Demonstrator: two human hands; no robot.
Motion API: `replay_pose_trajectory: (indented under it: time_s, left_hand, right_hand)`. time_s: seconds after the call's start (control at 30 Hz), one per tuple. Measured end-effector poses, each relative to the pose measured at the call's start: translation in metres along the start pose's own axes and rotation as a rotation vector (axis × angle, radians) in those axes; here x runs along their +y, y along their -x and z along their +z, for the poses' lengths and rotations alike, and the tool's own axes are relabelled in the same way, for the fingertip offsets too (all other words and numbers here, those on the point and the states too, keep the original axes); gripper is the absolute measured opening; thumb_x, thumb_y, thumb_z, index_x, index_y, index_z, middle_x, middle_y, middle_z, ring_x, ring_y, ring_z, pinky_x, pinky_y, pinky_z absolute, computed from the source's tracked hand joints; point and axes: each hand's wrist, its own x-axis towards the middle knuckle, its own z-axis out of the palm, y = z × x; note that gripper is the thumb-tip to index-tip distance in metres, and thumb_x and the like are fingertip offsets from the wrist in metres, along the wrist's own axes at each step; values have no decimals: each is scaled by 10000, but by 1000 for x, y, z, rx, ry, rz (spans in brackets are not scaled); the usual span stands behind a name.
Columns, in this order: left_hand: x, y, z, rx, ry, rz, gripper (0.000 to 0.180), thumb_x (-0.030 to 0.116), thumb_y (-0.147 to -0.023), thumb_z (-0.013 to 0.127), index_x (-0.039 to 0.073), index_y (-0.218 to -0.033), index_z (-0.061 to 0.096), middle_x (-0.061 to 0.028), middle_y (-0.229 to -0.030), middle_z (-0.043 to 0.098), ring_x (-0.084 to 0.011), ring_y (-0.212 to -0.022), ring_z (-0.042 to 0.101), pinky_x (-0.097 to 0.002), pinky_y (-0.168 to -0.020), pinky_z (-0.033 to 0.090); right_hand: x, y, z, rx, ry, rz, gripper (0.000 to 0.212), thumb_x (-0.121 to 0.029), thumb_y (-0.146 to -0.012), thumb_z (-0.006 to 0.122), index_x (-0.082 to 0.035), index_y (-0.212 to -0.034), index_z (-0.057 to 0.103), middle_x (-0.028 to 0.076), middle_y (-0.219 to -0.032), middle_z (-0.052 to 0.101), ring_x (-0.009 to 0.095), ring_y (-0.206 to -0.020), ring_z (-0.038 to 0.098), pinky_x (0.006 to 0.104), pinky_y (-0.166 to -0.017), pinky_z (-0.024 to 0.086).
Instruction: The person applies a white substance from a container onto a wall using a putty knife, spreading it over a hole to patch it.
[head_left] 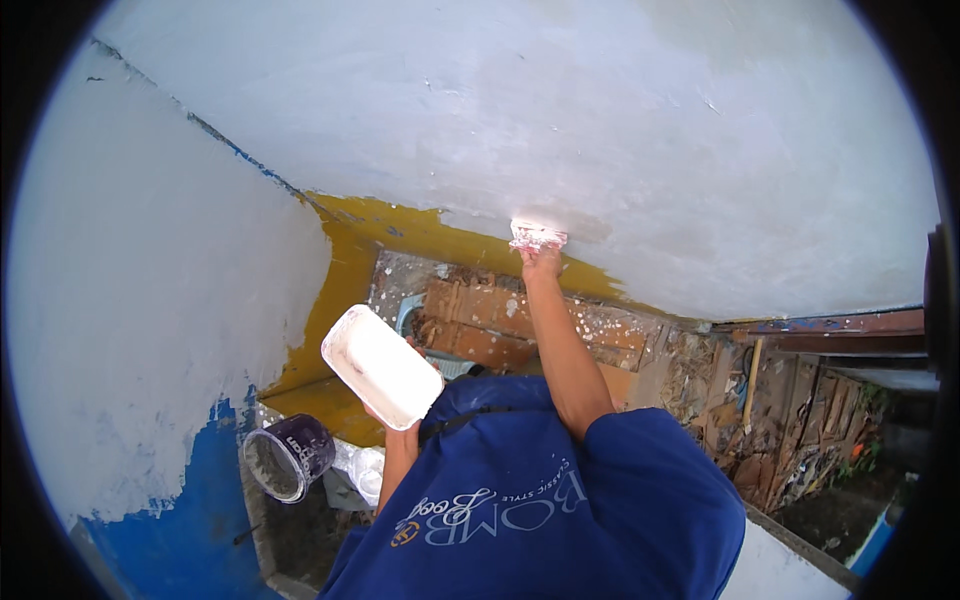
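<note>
My right hand (541,263) reaches up to the wall (650,170), its fingers closed round a smeared pink-and-white putty spreader (538,237). The spreader lies against the wall, just above a strip of mustard-yellow paint (460,240). A wet-looking grey patch shows beside it. Lower and to the left, my left hand (402,438) supports a white rectangular tray (350,352) with rounded corners. The tray is tilted, and its inside is so bright that I cannot tell how much it holds. Most of my left fingers are hidden beneath it.
A dark bucket (308,443) lies tipped at lower left, near a white plastic bag (362,470). The left wall (150,280) is whitish over blue and meets the facing wall in a corner. Paint-spotted boards (490,325) and wood scraps (780,410) cover the ground below.
</note>
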Motion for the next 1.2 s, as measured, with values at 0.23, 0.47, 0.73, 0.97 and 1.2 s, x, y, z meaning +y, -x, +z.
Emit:
replay_pose_trajectory:
  time_s: [0.23, 0.47, 0.73, 0.97, 1.2]
  left_hand:
    - [-7, -2, 6, -50, -121, 5, 763, 633, -868, 430, 150, -1453, 340, -195, -1413, 433, -410, -1227, 489, -651, -997, 364]
    - [4, -7, -27, 29, -180, 70, 868, 629, -755, 625, 182, -1449, 356, -162, -1467, 368, -362, -1300, 410, -619, -1057, 284]
    - [3, 7, -6, -40, -137, 5, 875, 587, -726, 681, 188, -1441, 373, -145, -1466, 380, -337, -1301, 412, -567, -1077, 289]
    - [-8, 6, 4, -49, -107, 70, 816, 603, -787, 564, 164, -1443, 359, -173, -1439, 408, -372, -1260, 453, -612, -1028, 325]
    - [-6, -1, 5, -47, -149, 84, 782, 639, -868, 418, 151, -1469, 307, -207, -1434, 404, -423, -1242, 469, -675, -973, 358]
  right_hand:
    - [-44, 104, 49, -93, -19, -113, 324, -11, -958, 352, -10, -1270, 441, 177, -1252, 502, 319, -1132, 537, 514, -943, 508]
    - [-45, 80, -15, -151, 73, -160, 296, -24, -928, 393, 60, -1206, 451, 197, -1129, 560, 361, -1034, 597, 555, -874, 549]
    - [-62, 55, 52, -58, 83, -237, 293, 7, -890, 459, 122, -1157, 423, 233, -1122, 527, 391, -971, 616, 570, -800, 580]
    - [-49, 104, -22, -149, 128, -131, 299, -2, -929, 373, 49, -1217, 434, 206, -1188, 539, 364, -1090, 577, 548, -931, 518]
    - [-16, 13, -11, -110, 121, -63, 311, -50, -969, 347, -22, -1265, 439, 181, -1223, 535, 356, -1099, 572, 574, -941, 499]
